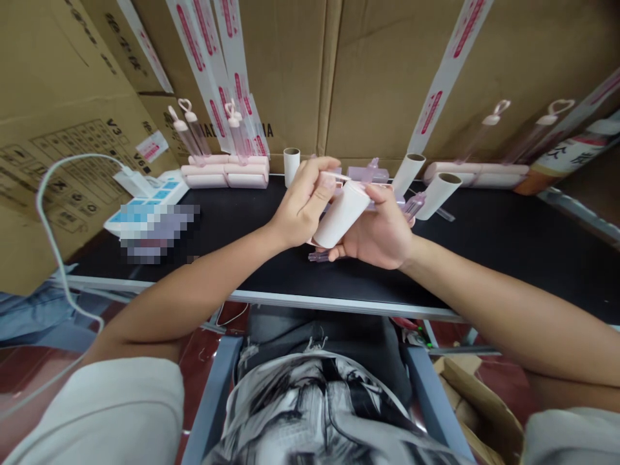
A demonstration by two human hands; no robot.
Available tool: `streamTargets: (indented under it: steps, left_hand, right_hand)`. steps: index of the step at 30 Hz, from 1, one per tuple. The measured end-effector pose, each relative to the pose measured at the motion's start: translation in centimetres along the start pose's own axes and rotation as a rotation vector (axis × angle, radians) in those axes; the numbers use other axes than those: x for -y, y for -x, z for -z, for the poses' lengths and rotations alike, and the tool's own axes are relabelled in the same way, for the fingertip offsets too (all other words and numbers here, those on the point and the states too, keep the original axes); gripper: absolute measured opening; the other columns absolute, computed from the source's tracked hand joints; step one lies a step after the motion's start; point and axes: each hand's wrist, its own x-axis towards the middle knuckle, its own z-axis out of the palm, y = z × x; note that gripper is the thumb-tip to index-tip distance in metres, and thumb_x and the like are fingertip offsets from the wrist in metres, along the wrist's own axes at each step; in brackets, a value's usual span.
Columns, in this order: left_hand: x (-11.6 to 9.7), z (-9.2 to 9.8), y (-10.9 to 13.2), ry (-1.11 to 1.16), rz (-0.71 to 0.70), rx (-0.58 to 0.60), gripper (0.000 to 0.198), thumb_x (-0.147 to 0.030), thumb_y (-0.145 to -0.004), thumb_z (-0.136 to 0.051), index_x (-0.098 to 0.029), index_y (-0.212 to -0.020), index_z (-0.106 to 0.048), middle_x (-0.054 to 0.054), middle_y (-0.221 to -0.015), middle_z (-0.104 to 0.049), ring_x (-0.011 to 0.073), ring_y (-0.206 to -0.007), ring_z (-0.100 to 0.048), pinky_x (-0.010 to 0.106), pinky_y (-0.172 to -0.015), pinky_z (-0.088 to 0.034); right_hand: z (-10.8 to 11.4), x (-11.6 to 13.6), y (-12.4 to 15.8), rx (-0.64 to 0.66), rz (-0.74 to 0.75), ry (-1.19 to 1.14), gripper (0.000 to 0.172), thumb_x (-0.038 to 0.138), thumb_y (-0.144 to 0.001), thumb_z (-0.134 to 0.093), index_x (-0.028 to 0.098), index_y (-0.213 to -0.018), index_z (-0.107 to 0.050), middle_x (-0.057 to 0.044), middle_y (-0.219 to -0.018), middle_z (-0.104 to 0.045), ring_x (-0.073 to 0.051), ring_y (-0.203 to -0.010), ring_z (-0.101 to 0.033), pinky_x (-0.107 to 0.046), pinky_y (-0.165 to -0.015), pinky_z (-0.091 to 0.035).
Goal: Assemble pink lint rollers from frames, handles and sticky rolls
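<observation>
Between my hands is a white lint roll (341, 216), tilted, with parts of a pink roller cover (334, 175) showing at its ends. My left hand (303, 203) pinches the cover from the upper left, thumb on top. From below and the right, my right hand (382, 232) wraps round the roll and cover, its thumb near the upper end. Its palm hides part of them. Clear purple handle pieces (414, 205) show just behind my right hand. Whether they touch it I cannot tell.
White rolls with brown cores (411, 169) stand behind my hands, near a purple roller (368, 173). Pink lint rollers with heart-topped handles (225, 173) line the back. A power strip (148, 200), a bottle (571, 155) and cardboard walls (285, 77) surround the black table (508, 258).
</observation>
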Motion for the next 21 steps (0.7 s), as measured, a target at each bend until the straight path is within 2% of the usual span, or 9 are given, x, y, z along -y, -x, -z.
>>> streamTargets:
  steps: [3,6,10,13,17,21]
  left_hand:
    - [-0.4,1.5,-0.6,-0.052,-0.177,0.088,0.053,-0.072,-0.111,-0.045,-0.027,-0.127,-0.069,0.010,-0.122,-0.072,0.0286,-0.120,-0.069,0.052,-0.111,-0.058]
    - [-1.0,2.2,-0.7,-0.024,-0.242,0.114,0.057,-0.076,-0.107,-0.052,-0.028,-0.131,-0.069,0.010,-0.122,-0.073,0.0290,-0.118,-0.070,0.052,-0.107,-0.059]
    - [-1.8,2.1,-0.2,0.067,-0.161,0.145,0.075,-0.084,-0.093,-0.069,-0.029,-0.144,-0.063,0.009,-0.124,-0.073,0.0286,-0.115,-0.073,0.048,-0.103,-0.060]
    - [-2.6,1.9,-0.1,0.079,-0.045,0.178,0.084,-0.085,-0.080,-0.083,-0.026,-0.138,-0.066,0.008,-0.119,-0.076,0.0268,-0.108,-0.074,0.043,-0.096,-0.062]
    - [-3.8,2.4,-0.6,0.116,0.011,0.221,0.066,-0.077,-0.077,-0.091,-0.022,-0.107,-0.073,0.008,-0.110,-0.078,0.0231,-0.098,-0.074,0.038,-0.088,-0.060]
    - [-4.2,2.9,-1.1,0.207,0.032,0.331,0.057,-0.068,-0.079,-0.094,-0.021,-0.098,-0.069,0.008,-0.112,-0.078,0.0208,-0.096,-0.074,0.036,-0.087,-0.059]
  right_hand:
    - [-0.2,0.0,0.2,0.009,0.008,0.008,0.070,0.081,-0.094,-0.059,0.023,-0.131,-0.067,-0.010,-0.100,-0.079,-0.027,-0.084,-0.074,-0.036,-0.067,-0.064]
    - [-0.7,0.1,0.6,0.031,0.024,0.012,0.063,0.075,-0.091,-0.066,0.022,-0.126,-0.067,-0.009,-0.097,-0.078,-0.025,-0.083,-0.072,-0.034,-0.065,-0.063]
    - [-1.2,0.0,1.0,0.048,0.092,0.058,0.060,0.074,-0.089,-0.070,0.021,-0.117,-0.068,-0.009,-0.097,-0.075,-0.024,-0.084,-0.070,-0.032,-0.065,-0.061]
    - [-1.0,-0.4,1.0,-0.010,0.155,0.147,0.058,0.073,-0.089,-0.072,0.020,-0.113,-0.070,-0.010,-0.100,-0.074,-0.025,-0.089,-0.068,-0.033,-0.069,-0.059]
    - [0.0,-0.8,0.9,-0.073,0.255,0.411,0.059,0.073,-0.093,-0.071,0.022,-0.122,-0.071,-0.010,-0.115,-0.073,-0.029,-0.103,-0.068,-0.042,-0.086,-0.062]
    - [0.6,-1.0,0.6,-0.087,0.411,0.701,0.072,0.081,-0.096,-0.063,0.021,-0.134,-0.070,-0.012,-0.133,-0.073,-0.037,-0.125,-0.066,-0.055,-0.115,-0.054]
